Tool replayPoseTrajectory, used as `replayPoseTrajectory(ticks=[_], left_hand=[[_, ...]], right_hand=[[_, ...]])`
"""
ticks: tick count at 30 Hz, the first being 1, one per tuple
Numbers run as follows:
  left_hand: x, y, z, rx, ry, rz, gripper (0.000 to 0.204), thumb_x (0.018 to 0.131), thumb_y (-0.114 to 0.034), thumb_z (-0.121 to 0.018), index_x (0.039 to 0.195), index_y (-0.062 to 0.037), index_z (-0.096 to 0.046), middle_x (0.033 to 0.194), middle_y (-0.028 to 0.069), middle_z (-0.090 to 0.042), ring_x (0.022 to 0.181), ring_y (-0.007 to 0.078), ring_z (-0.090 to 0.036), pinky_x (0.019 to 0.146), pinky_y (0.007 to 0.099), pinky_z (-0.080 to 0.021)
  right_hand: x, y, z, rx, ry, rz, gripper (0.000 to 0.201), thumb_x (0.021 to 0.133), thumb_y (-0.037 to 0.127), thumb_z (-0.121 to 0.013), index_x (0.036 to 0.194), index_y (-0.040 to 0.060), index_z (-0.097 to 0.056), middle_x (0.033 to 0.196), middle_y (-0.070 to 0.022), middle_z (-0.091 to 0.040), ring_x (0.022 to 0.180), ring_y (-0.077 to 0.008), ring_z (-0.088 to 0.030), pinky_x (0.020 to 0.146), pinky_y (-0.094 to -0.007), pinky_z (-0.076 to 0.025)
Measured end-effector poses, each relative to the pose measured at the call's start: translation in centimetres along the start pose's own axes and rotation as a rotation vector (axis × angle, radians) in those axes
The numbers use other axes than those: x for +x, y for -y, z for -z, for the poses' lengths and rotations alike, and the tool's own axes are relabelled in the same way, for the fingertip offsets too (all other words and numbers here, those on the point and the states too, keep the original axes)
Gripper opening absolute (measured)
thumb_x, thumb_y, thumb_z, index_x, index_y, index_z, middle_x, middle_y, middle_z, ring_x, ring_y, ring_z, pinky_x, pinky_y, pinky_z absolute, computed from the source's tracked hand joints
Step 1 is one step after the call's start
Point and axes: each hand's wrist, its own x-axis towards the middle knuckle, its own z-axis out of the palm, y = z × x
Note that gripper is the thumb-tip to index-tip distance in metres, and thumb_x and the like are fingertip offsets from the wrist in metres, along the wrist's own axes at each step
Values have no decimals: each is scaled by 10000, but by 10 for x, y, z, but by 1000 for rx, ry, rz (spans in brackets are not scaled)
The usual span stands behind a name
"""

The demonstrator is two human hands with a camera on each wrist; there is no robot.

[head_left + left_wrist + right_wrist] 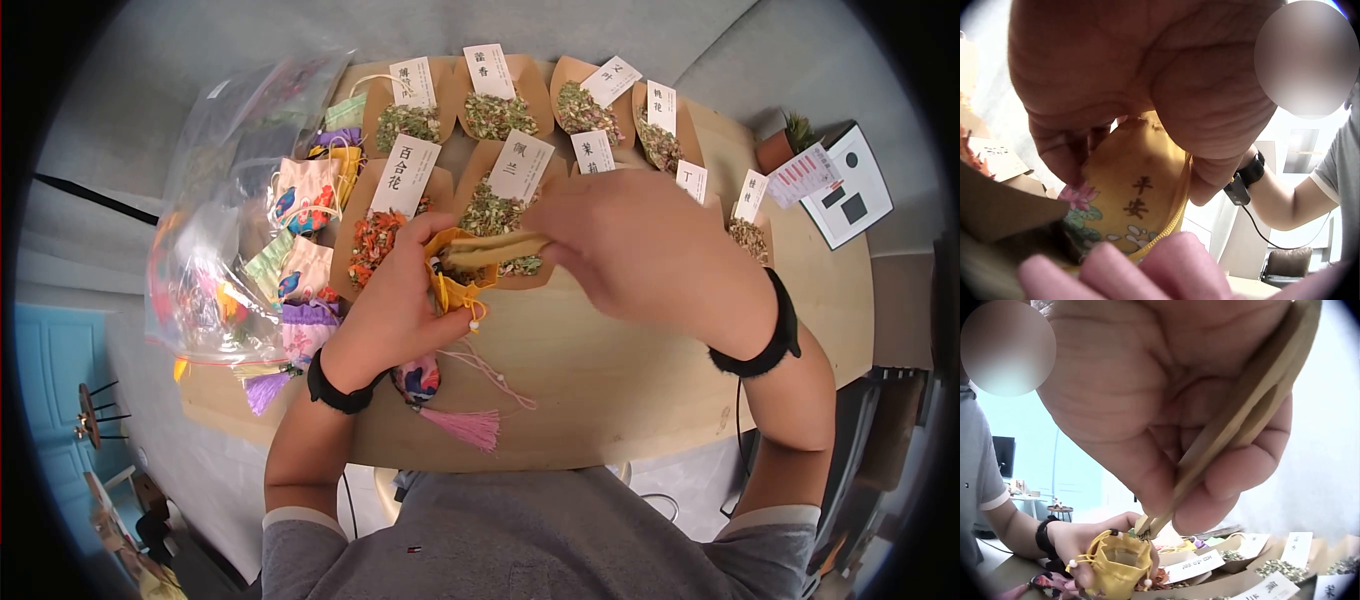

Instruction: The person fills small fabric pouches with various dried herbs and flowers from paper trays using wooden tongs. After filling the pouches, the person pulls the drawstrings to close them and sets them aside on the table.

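Observation:
My left hand holds a yellow drawstring pouch with its mouth upward and spread. Two dark characters and a pink lotus decorate the pouch's side. In my right hand is a pair of wooden tongs, pinched between thumb and fingers. The tongs' tips are right at the pouch's mouth, with a small dark bit showing at them in the right wrist view. Just beyond lie a paper tray of orange dried petals and one of green-and-pink dried herbs. The right hand hides part of the trays behind it.
More labelled trays of dried herbs line the back. On the left, a clear plastic bag lies beside several coloured pouches. A pouch with a pink tassel rests below my left hand. A potted plant stands back right.

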Motion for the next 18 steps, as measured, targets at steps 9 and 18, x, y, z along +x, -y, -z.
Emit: replayPoseTrajectory(ticks=[9, 18], left_hand=[[-1, -5, 2, 65, -18, -26, 891, 764, -82, -834, 1442, -14, -260, 1321, 161, -429, 1244, 237, -495, 1045, 353, -437], [-1, -1, 0, 64, -38, -45, 867, 758, -77, -835, 1416, -33, -271, 1324, 145, -401, 1243, 230, -494, 1047, 358, -436]], right_hand=[[11, -29, -31, -180, 107, -112, 56, 788, 49, -657, 795, 18, -703, 829, -158, -694, 813, -356, -695, 704, -459, -561], [11, -36, -57, -181, 328, -79, 116, 794, 18, -603, 881, 15, -679, 879, -135, -672, 883, -354, -674, 754, -442, -547]])
